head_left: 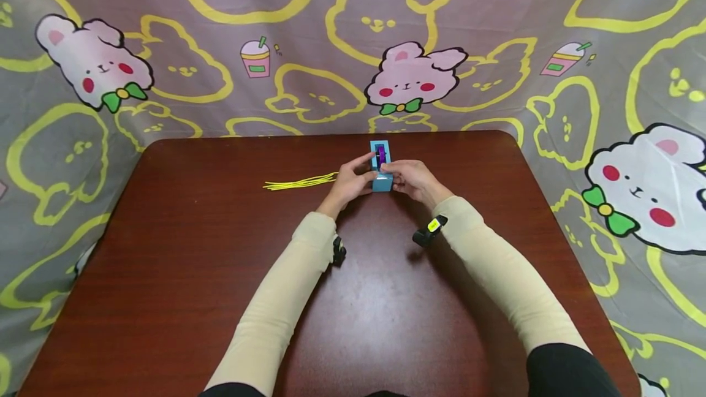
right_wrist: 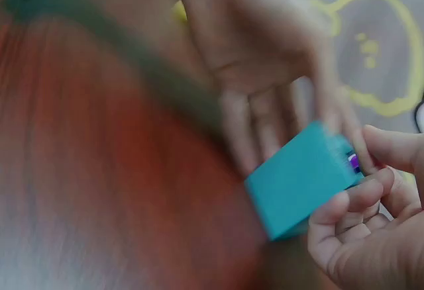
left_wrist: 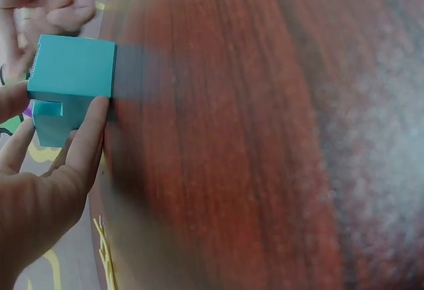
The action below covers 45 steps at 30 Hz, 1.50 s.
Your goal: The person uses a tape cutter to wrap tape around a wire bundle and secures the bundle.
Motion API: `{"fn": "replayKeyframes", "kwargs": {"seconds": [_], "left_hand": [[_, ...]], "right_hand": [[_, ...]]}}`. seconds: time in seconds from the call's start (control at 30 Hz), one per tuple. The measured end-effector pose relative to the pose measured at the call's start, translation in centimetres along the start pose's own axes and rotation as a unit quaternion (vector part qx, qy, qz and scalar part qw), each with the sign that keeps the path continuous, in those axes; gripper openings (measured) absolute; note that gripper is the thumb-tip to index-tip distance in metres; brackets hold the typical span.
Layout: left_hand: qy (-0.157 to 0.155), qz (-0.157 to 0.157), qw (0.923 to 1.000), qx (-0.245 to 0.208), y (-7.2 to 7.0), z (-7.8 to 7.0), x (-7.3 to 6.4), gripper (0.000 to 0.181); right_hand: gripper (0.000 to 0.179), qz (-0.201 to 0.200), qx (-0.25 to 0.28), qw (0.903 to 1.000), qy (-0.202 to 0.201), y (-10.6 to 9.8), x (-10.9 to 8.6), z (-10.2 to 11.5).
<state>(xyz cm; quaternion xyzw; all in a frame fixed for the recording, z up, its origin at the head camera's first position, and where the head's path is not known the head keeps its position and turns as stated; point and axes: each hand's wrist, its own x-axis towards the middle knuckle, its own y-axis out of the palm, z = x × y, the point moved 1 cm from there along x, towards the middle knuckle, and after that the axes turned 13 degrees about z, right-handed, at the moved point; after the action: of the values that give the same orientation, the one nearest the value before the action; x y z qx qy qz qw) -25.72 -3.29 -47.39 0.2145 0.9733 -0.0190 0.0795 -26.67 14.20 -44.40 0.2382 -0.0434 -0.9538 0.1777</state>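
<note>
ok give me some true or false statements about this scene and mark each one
1. The left hand and the right hand are both at the blue holder. True.
2. The part showing inside the holder's opening is orange. False: it is a purple part.
3. The yellow strands lie on the person's left, beyond the left hand. True.
4. The backdrop is plain, with no print. False: it carries rabbit-like figures and drink cups.
5. The table is glossy white. False: it is reddish brown.
</note>
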Motion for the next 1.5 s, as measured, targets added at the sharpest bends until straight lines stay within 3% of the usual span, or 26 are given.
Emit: {"fn": "replayKeyframes", "kwargs": {"seconds": [0.13, 0.27, 0.77, 1.5], "left_hand": [[0.003, -0.002, 1.0, -0.008, 0.1, -0.1, 0.0, 0.052], [0.0, -0.006, 0.9999, -0.009, 0.1, -0.2, -0.1, 0.051], [0.0, -0.007, 1.0, 0.002, 0.2, 0.0, -0.2, 0.051], [0.008, -0.017, 0.9997, 0.015, 0.4, -0.1, -0.4, 0.051]], "right_hand": [[0.013, 0.001, -0.029, 0.9995, -0.016, 0.0, -0.4, 0.7], [0.016, 0.004, -0.053, 0.9986, -0.001, 0.0, -0.5, 0.8], [0.02, -0.007, -0.064, 0.9978, 0.015, 0.0, -0.7, -0.2], [0.011, 0.009, -0.046, 0.9988, -0.018, 0.3, -2.1, -1.2]]}}
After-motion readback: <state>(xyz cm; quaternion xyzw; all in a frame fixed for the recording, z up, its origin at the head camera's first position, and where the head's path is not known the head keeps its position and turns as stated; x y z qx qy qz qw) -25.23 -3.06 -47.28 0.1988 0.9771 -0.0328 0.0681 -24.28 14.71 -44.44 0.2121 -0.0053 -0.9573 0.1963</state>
